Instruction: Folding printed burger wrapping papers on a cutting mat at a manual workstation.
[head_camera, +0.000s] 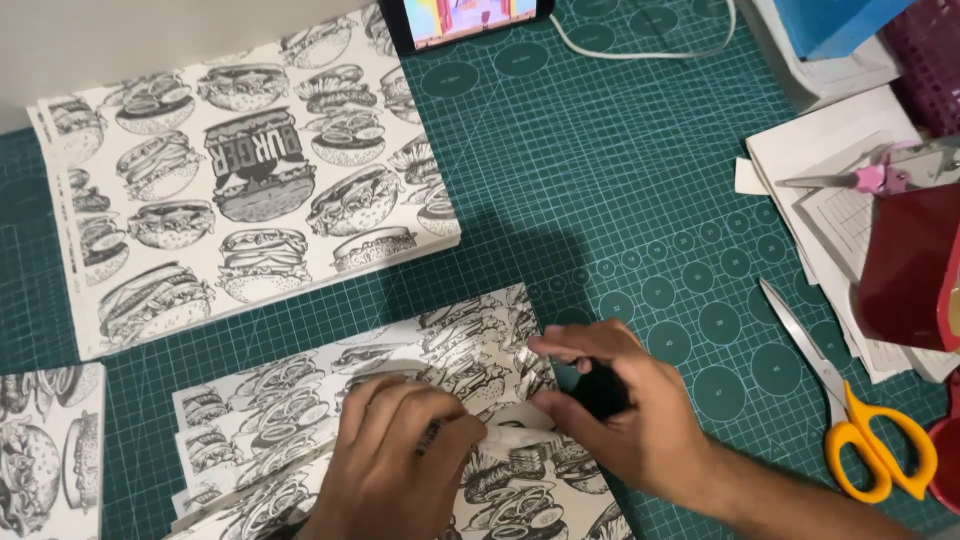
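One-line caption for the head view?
Two hands, left hand and right hand, fold burger-print paper on a green cutting mat; scissors alongside.

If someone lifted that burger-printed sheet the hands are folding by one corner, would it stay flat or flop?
The burger-printed sheet would probably flop: it looks thin and already creases under the left hand and right hand. It is likely light for its size. On the green cutting mat it may slide easily if pushed.
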